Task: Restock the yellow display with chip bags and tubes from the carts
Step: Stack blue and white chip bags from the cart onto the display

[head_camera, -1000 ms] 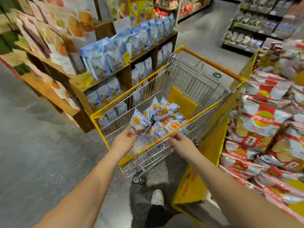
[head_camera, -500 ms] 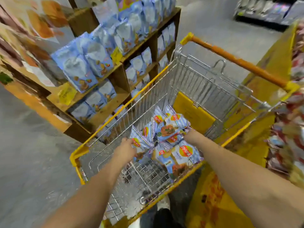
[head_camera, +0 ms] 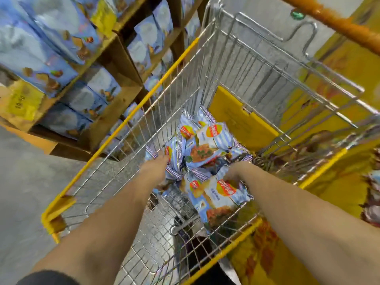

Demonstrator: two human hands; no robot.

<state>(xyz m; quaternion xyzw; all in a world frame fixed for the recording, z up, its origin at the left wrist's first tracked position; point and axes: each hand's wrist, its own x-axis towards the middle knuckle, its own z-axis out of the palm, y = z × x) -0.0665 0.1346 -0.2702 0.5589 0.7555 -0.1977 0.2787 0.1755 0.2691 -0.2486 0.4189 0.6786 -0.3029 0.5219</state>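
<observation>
Wire cart (head_camera: 236, 64) stands between wooden shelving (head_camera: 115, 58) left and the yellow display (head_camera: 339, 182) right; chip bags (head_camera: 205, 145) heaped on its floor. Both arms reach in, presumably to gather bags. Left hand (head_camera: 158, 163) touches a far-left bag, right hand (head_camera: 234, 173) a near bag; finger spread cannot be told.

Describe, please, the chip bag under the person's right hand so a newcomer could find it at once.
Look into the wire shopping cart with the yellow rim, at the heap of blue-and-white striped chip bags on its floor. The bag lies at the heap's near right edge, under the right hand. Unlike its neighbours, its round red-and-yellow logo faces up, fully visible.
</observation>
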